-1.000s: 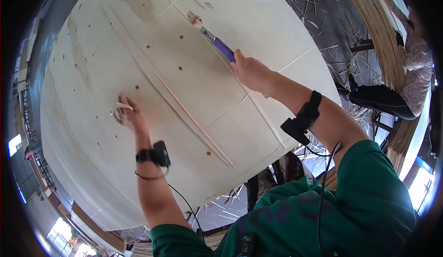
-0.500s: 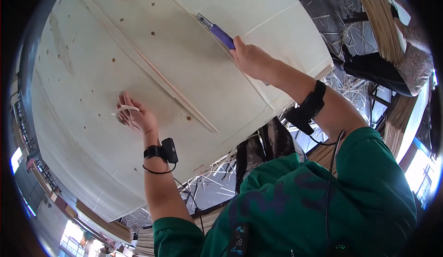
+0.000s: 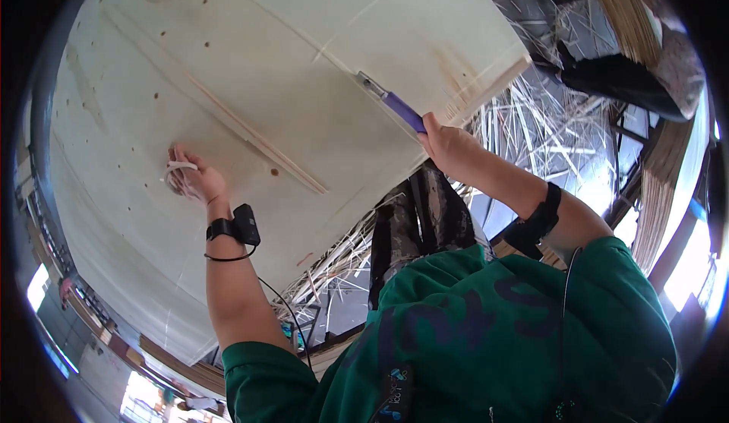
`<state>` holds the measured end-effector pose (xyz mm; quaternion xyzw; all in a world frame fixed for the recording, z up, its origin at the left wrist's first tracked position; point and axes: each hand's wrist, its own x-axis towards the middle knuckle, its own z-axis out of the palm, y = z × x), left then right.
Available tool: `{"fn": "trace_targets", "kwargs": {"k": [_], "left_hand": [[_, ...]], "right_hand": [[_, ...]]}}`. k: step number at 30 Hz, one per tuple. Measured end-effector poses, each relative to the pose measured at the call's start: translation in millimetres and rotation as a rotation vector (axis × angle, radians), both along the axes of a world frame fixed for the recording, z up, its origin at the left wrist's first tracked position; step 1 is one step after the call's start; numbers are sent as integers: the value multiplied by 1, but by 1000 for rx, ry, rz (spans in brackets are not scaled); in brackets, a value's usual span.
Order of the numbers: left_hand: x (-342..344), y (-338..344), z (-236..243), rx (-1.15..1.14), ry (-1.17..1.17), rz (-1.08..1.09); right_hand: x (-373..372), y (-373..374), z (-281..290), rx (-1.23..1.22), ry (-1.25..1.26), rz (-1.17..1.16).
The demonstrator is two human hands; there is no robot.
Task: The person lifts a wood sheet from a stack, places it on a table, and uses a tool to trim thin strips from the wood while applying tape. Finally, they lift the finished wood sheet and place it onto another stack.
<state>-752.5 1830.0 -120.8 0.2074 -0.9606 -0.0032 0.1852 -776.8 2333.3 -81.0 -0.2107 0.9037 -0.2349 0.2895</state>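
My right hand [image 3: 448, 146] is closed around the purple handle of a metal-headed cutting tool [image 3: 402, 110], lying along a seam on a large pale board [image 3: 364, 13], near its front edge. My left hand [image 3: 196, 176] rests low on the board further left, fingers curled around a thin white looped strip [image 3: 182, 165]; its fingertips are partly hidden. Between my hands, long narrow pale strips [image 3: 258, 138] lie diagonally on the board, which has scattered brown knots. Both my wrists carry black strapped devices with cables.
Another person [image 3: 623, 81] in dark trousers is at the right, beside stacks of thin wooden sheets [image 3: 661, 187]. Pale offcuts [image 3: 547, 134] litter the space beyond the board's front edge. More stacked boards [image 3: 175, 370] and bright windows show at the rim.
My right hand and the tool have moved along the seam toward the board's near edge. My left hand stays on the strip loop. The view has shifted, so the board appears further up-left.
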Motion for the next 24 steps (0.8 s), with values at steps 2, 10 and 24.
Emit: {"fn": "trace_targets", "kwargs": {"k": [2,10,24], "left_hand": [[2,1,3,-2,-27,23],[-4,7,5,87,-42,49],[53,-26,-6,81,-53,-149]], "right_hand": [[16,11,6,46,-5,-9],[65,58,6,100,-70,-34],[116,136,26,0,126,-35]]}}
